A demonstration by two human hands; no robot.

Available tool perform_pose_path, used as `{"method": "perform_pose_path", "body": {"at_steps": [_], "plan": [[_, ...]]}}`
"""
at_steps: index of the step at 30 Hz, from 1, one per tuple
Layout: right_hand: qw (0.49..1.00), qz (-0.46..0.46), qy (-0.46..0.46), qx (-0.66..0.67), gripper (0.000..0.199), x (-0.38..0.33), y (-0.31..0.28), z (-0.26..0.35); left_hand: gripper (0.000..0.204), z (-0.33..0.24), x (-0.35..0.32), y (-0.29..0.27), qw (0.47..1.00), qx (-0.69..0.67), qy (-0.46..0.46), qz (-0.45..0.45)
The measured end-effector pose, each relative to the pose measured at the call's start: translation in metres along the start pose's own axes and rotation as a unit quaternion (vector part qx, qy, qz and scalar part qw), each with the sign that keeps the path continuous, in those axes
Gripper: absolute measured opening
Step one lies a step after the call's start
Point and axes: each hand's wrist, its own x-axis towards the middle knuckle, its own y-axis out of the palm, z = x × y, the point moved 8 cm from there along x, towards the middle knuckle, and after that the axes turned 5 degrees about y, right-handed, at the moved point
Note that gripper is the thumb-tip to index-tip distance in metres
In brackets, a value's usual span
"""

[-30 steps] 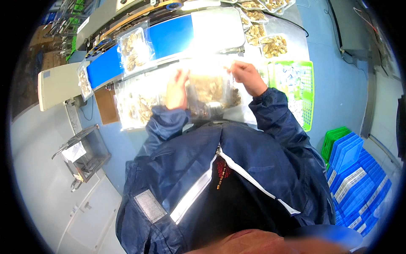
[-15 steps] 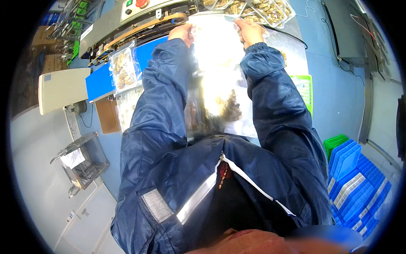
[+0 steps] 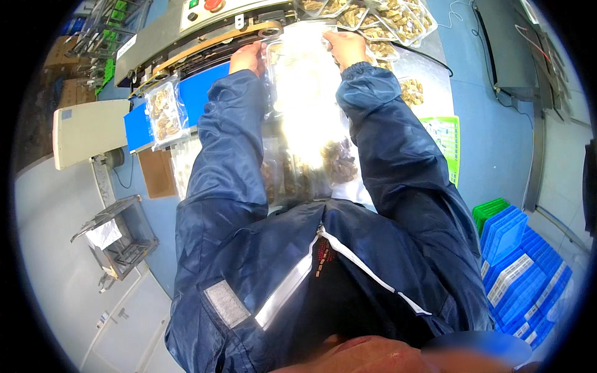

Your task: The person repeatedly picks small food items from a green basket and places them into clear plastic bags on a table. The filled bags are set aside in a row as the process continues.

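A clear plastic bag [image 3: 272, 93], largely washed out by glare, is stretched between my hands at the far side of the table. My left hand [image 3: 247, 59] is closed at the bag's upper left edge, close to the belt end of a bag sealing machine [image 3: 217, 40]. The bag's upper right corner is pinched in my right hand [image 3: 347, 50]. What the bag holds is hard to make out through the glare. Another bag [image 3: 166, 112] with brown dried pieces inside lies on the machine's blue conveyor [image 3: 138, 127].
Several clear trays of brown dried pieces [image 3: 392, 22] stand at the back right. More filled bags [image 3: 298, 177] lie in front of my body. A green basket [image 3: 453, 149] is beside my right arm, with stacked blue crates [image 3: 522, 273] at lower right.
Both hands have moved left with the bag, bringing it nearer the sealing machine. The filled bag on the blue conveyor has shifted left and slightly nearer.
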Motion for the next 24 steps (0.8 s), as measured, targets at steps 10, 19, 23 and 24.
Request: {"method": "perform_pose_path", "body": {"at_steps": [10,19,23,24], "plan": [[1.000,0.019,0.003,-0.013,0.024,-0.010,0.050,-0.003,0.013,-0.020,0.007,-0.051,0.999,0.045,0.012,-0.020],[0.983,0.076,-0.037,-0.161,0.032,-0.025,0.086,0.004,0.041,-0.048,0.012,-0.123,0.973,0.119,0.166,-0.106],[0.944,0.222,-0.168,-0.176,0.030,-0.082,0.020,0.034,0.023,-0.084,-0.148,-0.050,0.911,0.112,0.388,-0.080],[0.919,0.290,-0.123,-0.237,0.031,-0.109,0.000,0.033,0.021,-0.060,-0.170,-0.044,0.946,0.089,0.309,0.042]]}}
